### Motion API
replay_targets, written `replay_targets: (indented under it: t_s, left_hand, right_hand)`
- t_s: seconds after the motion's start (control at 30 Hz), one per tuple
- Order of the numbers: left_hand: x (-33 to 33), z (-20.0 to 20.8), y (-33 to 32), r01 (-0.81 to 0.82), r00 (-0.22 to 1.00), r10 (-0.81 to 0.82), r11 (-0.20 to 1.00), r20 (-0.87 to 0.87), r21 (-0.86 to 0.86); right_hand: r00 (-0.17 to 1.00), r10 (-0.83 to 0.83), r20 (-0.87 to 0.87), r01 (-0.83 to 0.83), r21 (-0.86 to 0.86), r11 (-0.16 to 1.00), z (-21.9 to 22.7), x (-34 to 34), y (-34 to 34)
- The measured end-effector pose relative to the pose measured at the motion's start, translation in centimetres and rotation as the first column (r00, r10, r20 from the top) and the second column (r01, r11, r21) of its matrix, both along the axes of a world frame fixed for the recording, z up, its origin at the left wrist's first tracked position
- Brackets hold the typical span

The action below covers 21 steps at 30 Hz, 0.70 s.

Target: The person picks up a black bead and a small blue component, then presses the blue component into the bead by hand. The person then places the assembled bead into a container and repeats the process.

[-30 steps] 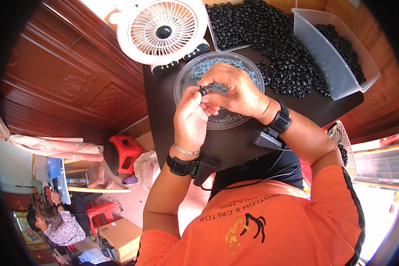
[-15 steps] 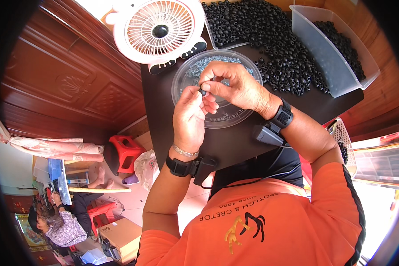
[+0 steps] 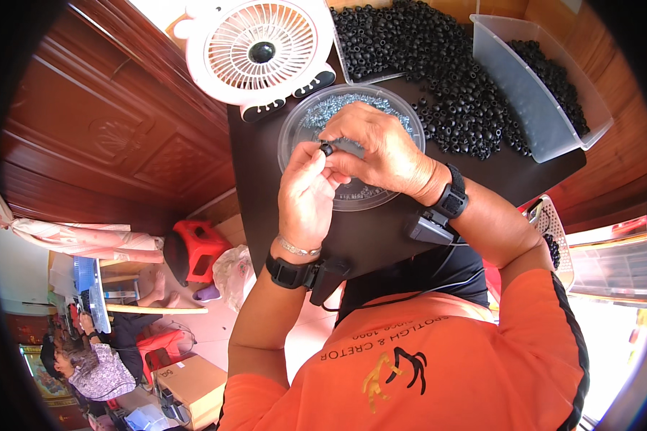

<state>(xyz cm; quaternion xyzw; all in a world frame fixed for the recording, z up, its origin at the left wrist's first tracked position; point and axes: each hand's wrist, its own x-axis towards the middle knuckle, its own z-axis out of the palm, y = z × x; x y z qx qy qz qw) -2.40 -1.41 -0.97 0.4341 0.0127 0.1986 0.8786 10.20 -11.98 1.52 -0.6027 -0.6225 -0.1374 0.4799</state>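
Between the thumb and fingers of my left hand (image 3: 305,194) is a small round black plastic piece (image 3: 327,149), its opening facing up. My right hand (image 3: 392,147) bends over it, thumb and fingertips close together at the piece; whatever they pinch is hidden behind the fingers. Both hands are above a round clear plastic tub (image 3: 286,147), which holds many tiny silvery metal parts (image 3: 327,108), too small to name. Beyond my right hand a big heap of similar black pieces (image 3: 460,100) spreads over the dark table (image 3: 266,194).
A white fan (image 3: 262,52) stands at the table's far left. At the right, a clear bin (image 3: 525,93) holds more black pieces. A perforated basket (image 3: 553,237) sits by my right elbow. Lower left are a red stool (image 3: 194,251), a carton (image 3: 190,388) and another person (image 3: 104,370).
My right hand has turned over further, its fingers now curled lower beside the black piece. The black piece has tilted slightly in my left fingers, which stay in nearly the same place.
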Motion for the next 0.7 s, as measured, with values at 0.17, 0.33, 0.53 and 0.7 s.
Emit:
replay_targets:
  t_s: [0.17,0.33,0.53,0.7]
  left_hand:
    - [-0.1,0.2,-0.3,-0.037,0.999,0.036,0.996,0.006,0.078]
    - [-0.2,0.6,-0.6,-0.055,0.998,0.053,0.995,0.024,0.088]
    - [-0.2,0.3,0.5,0.029,1.000,-0.030,0.996,0.006,0.082]
    - [-0.2,0.4,0.2,0.039,0.999,-0.034,0.990,-0.033,0.136]
  right_hand:
    - [0.999,-0.010,0.035,0.009,0.018,1.000,0.3,-0.2,-0.4]
    - [1.000,-0.009,0.024,0.009,-0.021,1.000,0.5,-0.1,-0.6]
    - [0.997,0.082,-0.018,-0.082,-0.026,0.996,0.8,0.5,-0.6]
    - [0.990,0.130,-0.054,-0.131,-0.019,0.991,0.5,0.7,-0.5]
